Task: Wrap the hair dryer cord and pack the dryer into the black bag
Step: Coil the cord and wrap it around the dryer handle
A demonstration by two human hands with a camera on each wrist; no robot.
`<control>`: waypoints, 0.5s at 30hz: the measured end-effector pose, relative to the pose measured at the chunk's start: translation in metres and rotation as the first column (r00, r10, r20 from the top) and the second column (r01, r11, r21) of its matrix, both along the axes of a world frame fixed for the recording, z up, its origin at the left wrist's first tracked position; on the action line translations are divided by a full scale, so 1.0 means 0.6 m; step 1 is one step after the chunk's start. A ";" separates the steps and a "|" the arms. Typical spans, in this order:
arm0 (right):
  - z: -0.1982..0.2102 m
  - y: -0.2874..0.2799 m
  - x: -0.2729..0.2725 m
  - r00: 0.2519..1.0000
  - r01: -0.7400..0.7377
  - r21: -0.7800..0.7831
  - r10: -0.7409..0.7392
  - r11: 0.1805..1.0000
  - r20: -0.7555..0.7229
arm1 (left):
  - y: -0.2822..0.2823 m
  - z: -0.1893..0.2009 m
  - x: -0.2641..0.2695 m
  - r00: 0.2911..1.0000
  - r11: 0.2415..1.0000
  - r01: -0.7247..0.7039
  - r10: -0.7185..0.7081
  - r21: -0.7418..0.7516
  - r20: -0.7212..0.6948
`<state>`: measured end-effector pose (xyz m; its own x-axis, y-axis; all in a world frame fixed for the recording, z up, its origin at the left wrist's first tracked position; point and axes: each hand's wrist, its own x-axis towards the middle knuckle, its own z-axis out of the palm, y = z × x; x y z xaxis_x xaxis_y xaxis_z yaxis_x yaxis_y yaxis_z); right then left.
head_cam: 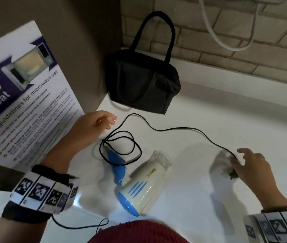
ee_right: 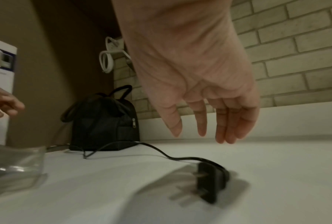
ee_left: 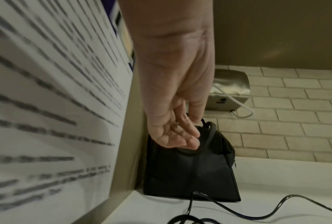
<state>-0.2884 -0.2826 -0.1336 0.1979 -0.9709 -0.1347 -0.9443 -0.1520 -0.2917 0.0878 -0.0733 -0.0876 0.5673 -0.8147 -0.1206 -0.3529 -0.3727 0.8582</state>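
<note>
Hair dryer (head_cam: 144, 181) lay on its side at frame centre on the white tabletop (head_cam: 227, 120). Cord (head_cam: 174, 128) was partly looped by the blue handle, w/ the rest trailing right to the plug (ee_right: 209, 181). Black bag (head_cam: 142, 85) stood at upper centre. Left hand (head_cam: 93, 127): fingers relaxed, holding nothing. Right hand (head_cam: 251, 165): fingers spread wide over the plug, no grip yet. Est.: dryer light, rigid plastic; take by the handle. Cord limp, springy; take at the plug.

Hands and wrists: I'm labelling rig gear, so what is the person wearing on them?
Both hands, left hand and right hand, are bare. Each wrist carries a white band printed with square black-and-white marker tags; the left band sits on a black strap, with a thin black cable trailing below it.
</note>
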 end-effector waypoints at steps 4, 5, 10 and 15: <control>0.022 0.042 0.051 0.982 -0.186 -0.020 0.186 0.982 0.034 | 0.066 -0.011 -0.015 0.998 0.992 -0.043 0.038 0.119 0.050; 0.027 0.053 0.068 0.970 -0.239 -0.023 0.240 0.971 0.046 | 0.077 -0.018 -0.019 0.997 0.983 -0.047 0.037 0.180 0.062; 0.052 0.109 0.158 0.869 -0.483 0.023 0.475 0.875 0.140 | 0.099 -0.075 -0.036 0.990 0.881 0.022 0.046 0.472 -0.133; 0.064 0.152 0.253 0.699 -0.712 0.098 0.687 0.696 0.198 | 0.084 -0.102 -0.061 0.966 0.913 -0.055 0.152 0.404 -0.211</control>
